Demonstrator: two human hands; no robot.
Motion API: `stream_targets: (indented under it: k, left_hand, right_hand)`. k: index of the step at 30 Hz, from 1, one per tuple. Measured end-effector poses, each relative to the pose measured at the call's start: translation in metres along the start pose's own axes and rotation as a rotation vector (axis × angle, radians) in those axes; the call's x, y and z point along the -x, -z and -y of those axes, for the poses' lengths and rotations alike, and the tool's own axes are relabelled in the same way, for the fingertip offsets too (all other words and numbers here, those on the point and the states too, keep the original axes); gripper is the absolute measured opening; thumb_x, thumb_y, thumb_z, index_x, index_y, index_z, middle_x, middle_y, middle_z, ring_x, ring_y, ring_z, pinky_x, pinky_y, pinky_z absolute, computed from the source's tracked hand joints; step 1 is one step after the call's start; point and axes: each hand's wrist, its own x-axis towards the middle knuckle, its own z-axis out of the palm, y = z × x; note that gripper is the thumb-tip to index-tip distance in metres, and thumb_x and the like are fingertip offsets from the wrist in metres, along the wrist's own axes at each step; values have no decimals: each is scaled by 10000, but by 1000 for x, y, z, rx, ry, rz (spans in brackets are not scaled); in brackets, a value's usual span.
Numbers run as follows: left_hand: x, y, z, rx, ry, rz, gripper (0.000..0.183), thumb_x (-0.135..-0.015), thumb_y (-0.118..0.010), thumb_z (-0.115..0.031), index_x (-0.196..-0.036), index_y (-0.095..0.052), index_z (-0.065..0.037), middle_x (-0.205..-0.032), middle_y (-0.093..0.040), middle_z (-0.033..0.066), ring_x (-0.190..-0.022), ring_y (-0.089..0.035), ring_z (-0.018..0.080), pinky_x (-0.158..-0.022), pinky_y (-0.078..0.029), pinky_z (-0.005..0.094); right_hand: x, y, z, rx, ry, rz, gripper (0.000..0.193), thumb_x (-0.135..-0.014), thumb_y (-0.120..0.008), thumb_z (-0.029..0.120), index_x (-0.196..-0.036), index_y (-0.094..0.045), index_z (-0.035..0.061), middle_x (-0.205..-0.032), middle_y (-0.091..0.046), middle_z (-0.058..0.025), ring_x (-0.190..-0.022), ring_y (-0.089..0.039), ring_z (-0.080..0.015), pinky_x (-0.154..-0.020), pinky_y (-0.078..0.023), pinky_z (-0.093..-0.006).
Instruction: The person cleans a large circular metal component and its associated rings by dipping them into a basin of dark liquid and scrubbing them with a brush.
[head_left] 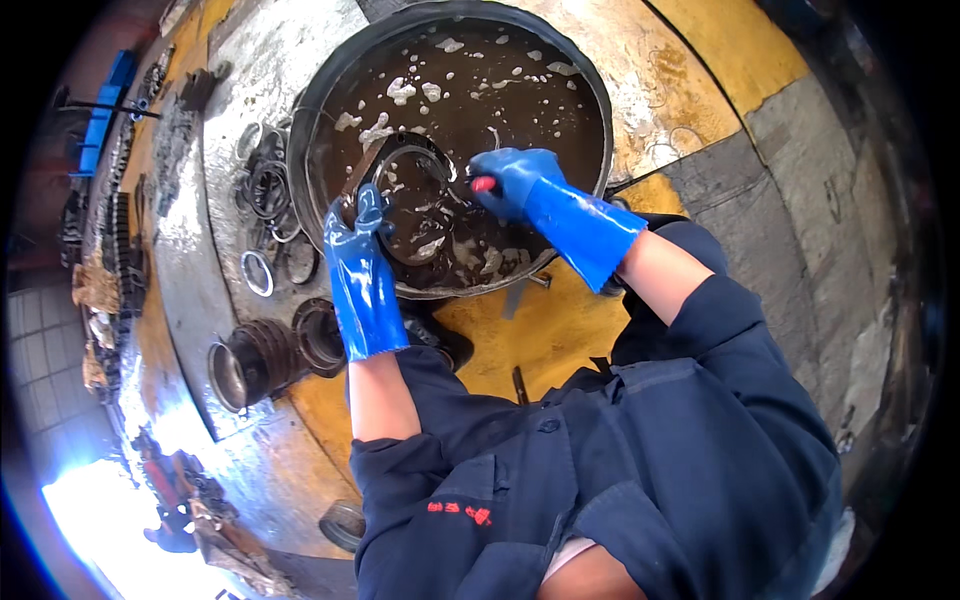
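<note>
A large round black tub (603, 95) of brown, foamy liquid stands before me. My left hand (357, 245), in a wet blue rubber glove, is at the tub's near left edge, fingers closed around the side of a dark metal part with a large round opening (370, 160). This part is tilted, its lower portion hidden in the liquid. My right hand (520, 185), gloved alike, is closed on a red-handled tool (483, 184) over the liquid, right of the part. The glove and the liquid hide the tool's working end.
Several loose metal rings (257, 273) lie on the floor left of the tub. Nearer to me stand stacked dark ring-shaped parts (262, 365). A blue metal object (103, 122) and dark machine parts line the far left. Worn yellow and grey plates (690, 60) cover the floor.
</note>
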Motion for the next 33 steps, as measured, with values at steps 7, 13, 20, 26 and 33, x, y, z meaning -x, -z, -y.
stream_targets:
  k: [7,13,20,26,33]
  left_hand:
    - [-3,19,-7,-15,-53,78,546,-1053,-738,-393,-1392,-642,24,-1149,-755,125,-978,-708,168,-878,-570,333]
    - [-4,25,-3,41,-70,109,750,-1025,-732,-518,-1444,-602,90,-1265,-729,201,-1117,-684,259,-1015,-533,388]
    - [0,26,-6,-45,-79,84,713,-1033,-726,-503,-1429,-618,80,-1252,-733,192,-1100,-684,248,-997,-537,381]
    - [-12,28,4,-178,-147,39,682,-1040,-722,-489,-1417,-631,71,-1242,-736,184,-1086,-684,239,-982,-540,375]
    - [-10,28,8,-243,-166,28,646,-1048,-716,-474,-1402,-646,61,-1230,-740,175,-1069,-685,229,-964,-545,368]
  right_hand:
    - [-5,-2,68,453,913,-357,533,-878,-674,151,-1410,-657,120,-1487,-623,-141,-849,-763,-223,-817,-616,-410]
    - [-33,-16,66,517,625,-354,562,-921,-674,172,-1478,-604,137,-1402,-660,-158,-871,-772,-285,-690,-608,-438]
    - [-28,-50,76,-14,-107,-178,368,-971,-702,434,-1248,-751,196,-1156,-790,-142,-1096,-751,-347,-960,-594,-453]
    - [-16,-37,73,-522,-321,171,473,-932,-734,488,-1162,-788,78,-1008,-798,-149,-984,-761,-261,-900,-550,-396]
    - [17,4,94,-1236,-196,30,416,-1029,-668,389,-1197,-767,22,-1018,-769,-41,-878,-680,-114,-846,-503,-285]
